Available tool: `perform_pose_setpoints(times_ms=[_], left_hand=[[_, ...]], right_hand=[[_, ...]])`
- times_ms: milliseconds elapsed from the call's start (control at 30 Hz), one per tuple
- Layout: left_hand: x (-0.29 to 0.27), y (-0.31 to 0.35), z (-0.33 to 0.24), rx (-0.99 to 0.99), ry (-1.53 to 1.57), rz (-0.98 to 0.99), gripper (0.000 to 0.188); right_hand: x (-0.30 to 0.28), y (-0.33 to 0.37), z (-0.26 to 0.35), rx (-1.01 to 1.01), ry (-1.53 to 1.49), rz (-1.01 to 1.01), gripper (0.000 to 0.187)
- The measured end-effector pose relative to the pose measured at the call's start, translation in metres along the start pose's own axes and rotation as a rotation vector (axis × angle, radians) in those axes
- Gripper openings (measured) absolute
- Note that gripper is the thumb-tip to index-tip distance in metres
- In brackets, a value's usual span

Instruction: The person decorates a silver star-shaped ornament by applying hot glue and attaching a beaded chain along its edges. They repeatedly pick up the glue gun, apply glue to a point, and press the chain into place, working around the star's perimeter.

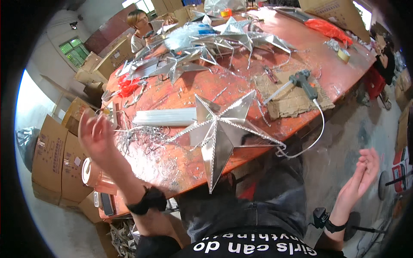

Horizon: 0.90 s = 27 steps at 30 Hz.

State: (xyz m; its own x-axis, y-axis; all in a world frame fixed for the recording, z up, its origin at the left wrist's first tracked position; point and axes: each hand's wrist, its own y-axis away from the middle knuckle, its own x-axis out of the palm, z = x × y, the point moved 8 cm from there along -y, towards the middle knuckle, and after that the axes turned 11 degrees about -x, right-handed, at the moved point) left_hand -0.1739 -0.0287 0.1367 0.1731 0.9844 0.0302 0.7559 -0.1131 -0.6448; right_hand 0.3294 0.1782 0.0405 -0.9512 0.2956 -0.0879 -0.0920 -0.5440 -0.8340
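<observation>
A silver five-pointed star (215,129) with glittery trim along its ridges lies at the table's near edge, one point overhanging. My left hand (97,135) is raised over the left side of the table, near a tangle of silver trim (140,139). It is slightly blurred, with fingers apart and nothing seen in it. Off to the right, past the table edge, my right hand (362,174) is held up with fingers stretched and nothing in it. Neither hand touches the star. Behind the star lies a stack of pale strips (165,117).
A glue gun (305,84) rests on a cardboard piece (279,101), its white cord hanging off the edge. More silver stars (174,64) cover the far side, where a person (144,32) works. A pink-lidded jar (97,176) and a phone (107,204) stand at near left, beside cardboard boxes (53,159).
</observation>
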Motion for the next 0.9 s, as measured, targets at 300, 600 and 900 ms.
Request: perform_pose_setpoints(times_ms=[300, 600, 900], left_hand=[[-0.014, 0.087, 0.007, -0.239, 0.549, 0.360, 0.019], [0.107, 0.256, -0.052, -0.152, 0.453, 1.840, 0.015], [0.132, 0.334, 0.032, -0.397, 0.219, 1.960, 0.017]], right_hand=[[-0.136, -0.020, -0.092, 0.075, 0.094, -0.671, 0.016], [0.065, 0.124, -0.146, 0.630, -0.321, 0.432, 0.010], [0.130, 0.264, -0.181, 0.803, -0.484, 0.752, 0.026]])
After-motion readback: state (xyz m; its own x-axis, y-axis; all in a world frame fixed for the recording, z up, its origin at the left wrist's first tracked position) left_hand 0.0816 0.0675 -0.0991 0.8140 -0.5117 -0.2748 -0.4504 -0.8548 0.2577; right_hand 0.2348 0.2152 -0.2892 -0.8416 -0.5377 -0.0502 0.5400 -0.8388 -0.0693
